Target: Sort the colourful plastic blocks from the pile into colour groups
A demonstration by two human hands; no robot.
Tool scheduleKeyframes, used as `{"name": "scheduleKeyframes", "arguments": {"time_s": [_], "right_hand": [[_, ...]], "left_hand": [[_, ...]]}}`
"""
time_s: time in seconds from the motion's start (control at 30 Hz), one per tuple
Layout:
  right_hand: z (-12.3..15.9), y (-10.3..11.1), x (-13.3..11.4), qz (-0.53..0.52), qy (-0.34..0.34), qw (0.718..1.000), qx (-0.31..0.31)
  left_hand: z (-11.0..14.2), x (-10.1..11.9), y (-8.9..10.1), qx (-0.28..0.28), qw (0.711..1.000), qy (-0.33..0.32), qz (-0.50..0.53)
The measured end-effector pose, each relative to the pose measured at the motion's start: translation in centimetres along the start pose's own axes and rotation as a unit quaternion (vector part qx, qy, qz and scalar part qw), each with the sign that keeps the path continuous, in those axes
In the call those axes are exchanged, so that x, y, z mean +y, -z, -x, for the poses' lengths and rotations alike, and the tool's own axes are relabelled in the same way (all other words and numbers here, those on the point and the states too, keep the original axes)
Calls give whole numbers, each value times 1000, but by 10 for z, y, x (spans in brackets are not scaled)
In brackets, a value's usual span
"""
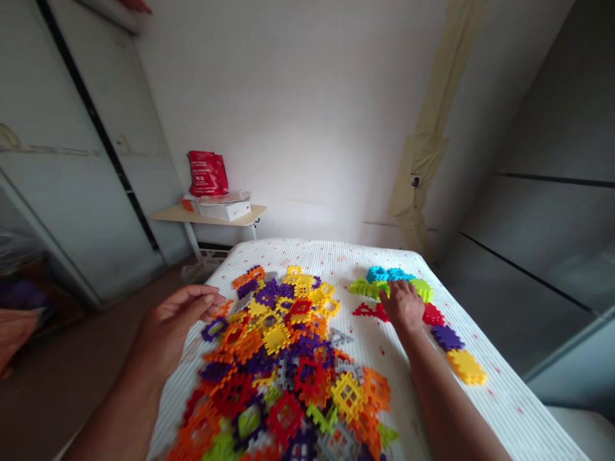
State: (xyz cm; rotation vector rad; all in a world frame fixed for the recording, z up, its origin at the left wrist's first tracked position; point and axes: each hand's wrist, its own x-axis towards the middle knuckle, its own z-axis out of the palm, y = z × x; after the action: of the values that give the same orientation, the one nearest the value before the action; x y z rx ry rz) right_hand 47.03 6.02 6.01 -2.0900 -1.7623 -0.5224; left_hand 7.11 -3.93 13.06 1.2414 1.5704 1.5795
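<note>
A large mixed pile of plastic interlocking building pieces lies in the middle of the bed, with a yellow square piece (277,339) among purple, red, orange and grey ones. My left hand (168,326) is at the pile's left edge, thumb and fingers bent together beside an orange piece (223,309); whatever is between them is not clear. On the right, my right hand (404,306) reaches down over sorted pieces, its fingertips hidden. Around it are green pieces (368,288), blue pieces (377,274) and a red triangular piece (364,310).
Purple square pieces (446,337) and yellow square pieces (467,367) lie nearer along the bed's right side. The white patterned bed cover (336,253) ends near the wall. At the back left, a small table (177,213) holds a red bag (207,173) and a white box (225,210).
</note>
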Motion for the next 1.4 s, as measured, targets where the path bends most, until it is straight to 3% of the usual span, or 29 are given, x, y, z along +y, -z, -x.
{"name": "scheduleKeyframes", "arguments": {"time_s": [0.07, 0.13, 0.4, 0.63, 0.87, 1.0, 1.17, 1.23, 1.4], "right_hand": [[1, 0, -1, 2, 8, 1000, 3], [2, -1, -1, 3, 14, 1000, 6], [1, -3, -1, -5, 28, 999, 21], [3, -4, -2, -4, 38, 999, 27], [4, -5, -2, -11, 36, 999, 25], [4, -7, -2, -15, 36, 999, 23], [4, -8, -2, -25, 42, 999, 23], [4, -9, -2, -31, 45, 998, 26], [4, -10, -2, -46, 44, 998, 26]], "left_hand": [[-9, -8, 15, -25, 987, -12, -156], [-14, -22, 23, -63, 967, -9, -247], [-13, -81, 32, -154, 920, 3, -360], [-7, -101, 21, -161, 925, 25, -343], [-1, -95, 4, -181, 952, 15, -245], [7, -88, -6, -232, 959, -6, -164], [18, -86, -16, -303, 945, -39, -118], [19, -87, -19, -296, 945, -54, -127], [14, -88, -23, -220, 944, -102, -223]]}}
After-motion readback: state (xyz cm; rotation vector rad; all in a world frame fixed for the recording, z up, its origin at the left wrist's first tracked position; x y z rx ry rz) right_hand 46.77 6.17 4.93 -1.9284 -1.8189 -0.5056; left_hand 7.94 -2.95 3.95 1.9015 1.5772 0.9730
